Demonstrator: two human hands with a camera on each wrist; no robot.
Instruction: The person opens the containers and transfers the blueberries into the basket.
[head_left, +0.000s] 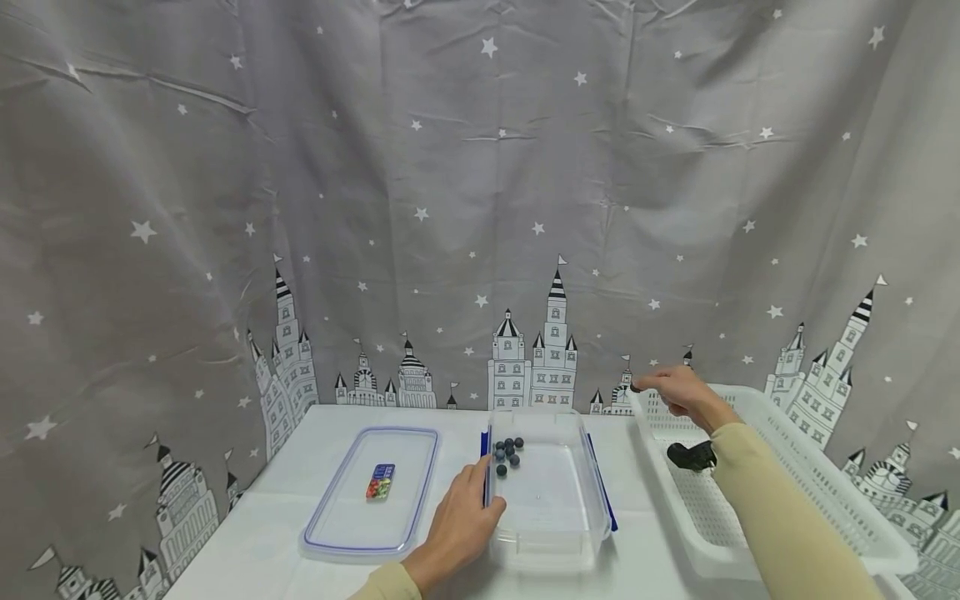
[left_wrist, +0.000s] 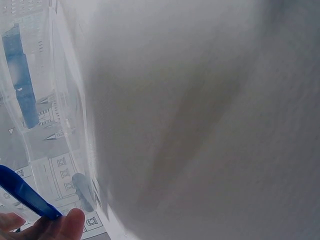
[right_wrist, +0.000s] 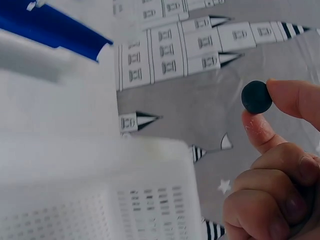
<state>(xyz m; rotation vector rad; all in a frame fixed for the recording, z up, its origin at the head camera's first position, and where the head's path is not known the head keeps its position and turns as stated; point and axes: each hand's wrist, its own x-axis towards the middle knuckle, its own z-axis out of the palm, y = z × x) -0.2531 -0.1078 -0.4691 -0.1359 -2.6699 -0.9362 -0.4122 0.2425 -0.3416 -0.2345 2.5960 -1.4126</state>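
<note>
Your left hand rests with relaxed fingers against the near-left wall of the clear plastic container, dark balls just beyond it. Your right hand pinches one dark ball above the white basket's far corner.

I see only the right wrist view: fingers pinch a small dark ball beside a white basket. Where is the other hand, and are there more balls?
Observer: The left hand rests on the left rim of a clear container, left of the white basket.
Operator: More balls?
Observer: Yes, several dark balls lie in the container's far left corner.
Operator: Is the right hand above the container?
Observer: No, the right hand holds its ball over the basket's far left corner.
</note>
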